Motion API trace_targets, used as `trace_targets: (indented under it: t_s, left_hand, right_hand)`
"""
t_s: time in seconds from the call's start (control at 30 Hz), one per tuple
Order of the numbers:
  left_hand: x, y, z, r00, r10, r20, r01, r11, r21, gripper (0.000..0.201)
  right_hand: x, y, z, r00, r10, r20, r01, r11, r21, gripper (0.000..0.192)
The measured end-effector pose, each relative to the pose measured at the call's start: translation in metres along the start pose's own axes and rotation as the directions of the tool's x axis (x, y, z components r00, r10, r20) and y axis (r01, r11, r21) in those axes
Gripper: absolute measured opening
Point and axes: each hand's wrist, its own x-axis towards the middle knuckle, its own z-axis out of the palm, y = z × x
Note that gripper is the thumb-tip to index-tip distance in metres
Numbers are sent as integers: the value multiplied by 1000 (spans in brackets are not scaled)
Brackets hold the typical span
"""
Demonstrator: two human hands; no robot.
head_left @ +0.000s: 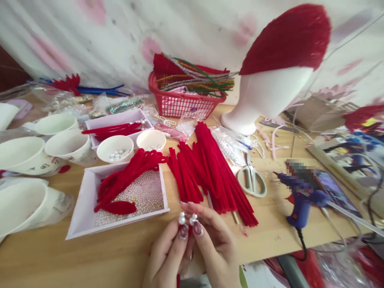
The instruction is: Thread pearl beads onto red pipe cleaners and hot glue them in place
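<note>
At the table's near edge my left hand (pixel 168 254) and my right hand (pixel 213 248) meet, thumbs side by side. Each pinches a red fuzzy stem with white pearl beads (pixel 181 218) at its tip; a second bead pair (pixel 193 219) shows by the right thumb. Most of the red stem is hidden behind my fingers. Just beyond lie bundles of red pipe cleaners (pixel 219 176). To the left, a white tray (pixel 78 212) holds loose pearls, looped red stems (pixel 129 176) and a red leaf-shaped piece (pixel 120 207).
Paper cups (pixel 22 156) crowd the left, two small ones (pixel 115 149) containing beads. Scissors (pixel 252 180) and a blue glue gun (pixel 301 204) with a cord lie right. Behind stand a red basket (pixel 187 105) of pipe cleaners and a white foam head (pixel 267 92) with a red cap.
</note>
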Motion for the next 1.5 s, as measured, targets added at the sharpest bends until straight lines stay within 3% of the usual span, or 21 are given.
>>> trace_targets:
  t_s: [0.1, 0.17, 0.23, 0.3, 0.33, 0.4, 0.47, 0.57, 0.7, 0.87, 1.07, 1.17, 1.23, 1.4, 1.5]
  left_hand:
    - [1, -1, -2, 998, 43, 44, -44, 999, 11, 54]
    - [0, 0, 0, 991, 89, 104, -91, 996, 18, 51]
    - [-1, 3, 2, 979, 139, 150, -143, 990, 14, 46]
    - [-2, 6, 4, 964, 187, 188, -190, 982, 3, 40]
    - [-2, 6, 5, 957, 208, 201, -211, 978, -6, 37]
    - [-3, 8, 6, 950, 230, 211, -228, 973, -35, 33]
    - [-4, 8, 6, 948, 237, 212, -230, 972, -54, 31]
    - [-4, 8, 5, 941, 254, 223, -251, 967, -43, 30]
    - [-3, 6, 4, 932, 283, 226, -286, 958, -23, 30]
    - [-1, 4, 3, 923, 308, 230, -309, 950, -29, 34]
    - [1, 3, 1, 923, 303, 239, -305, 952, -28, 32]
    - [1, 2, 0, 917, 307, 256, -312, 950, -22, 32]
    - [1, 1, 0, 909, 314, 273, -323, 946, -16, 33]
    - [-2, 3, -2, 900, 317, 300, -348, 936, 57, 42]
    - [-6, 11, -8, 840, 426, 335, -518, 815, 261, 47]
  right_hand:
    - [10, 4, -18, 938, -315, -143, 290, 942, -168, 14]
    - [20, 4, -43, 832, -483, -272, 417, 869, -267, 20]
    - [28, 1, -75, 704, -600, -380, 452, 792, -411, 43]
    - [33, -3, -111, 617, -639, -459, 345, 744, -572, 59]
    - [35, -5, -129, 622, -614, -485, 229, 736, -637, 58]
    - [38, -9, -162, 682, -514, -520, -19, 699, -715, 46]
    - [45, -9, -187, 703, -437, -561, -198, 638, -744, 32]
    - [61, -6, -206, 792, -320, -520, -307, 527, -793, 34]
    - [85, -5, -206, 898, -123, -422, -332, 439, -835, 29]
    - [97, -20, -209, 895, 47, -444, -430, 362, -827, 30]
    - [105, -64, -228, 872, 297, -390, -472, 292, -832, 27]
    - [108, -84, -232, 861, 416, -293, -447, 344, -826, 17]
    - [107, -91, -231, 868, 448, -214, -422, 440, -793, 13]
    - [97, -77, -210, 954, 278, -112, -295, 808, -510, 51]
    - [85, -58, -183, 977, 206, -61, -215, 916, -340, 61]
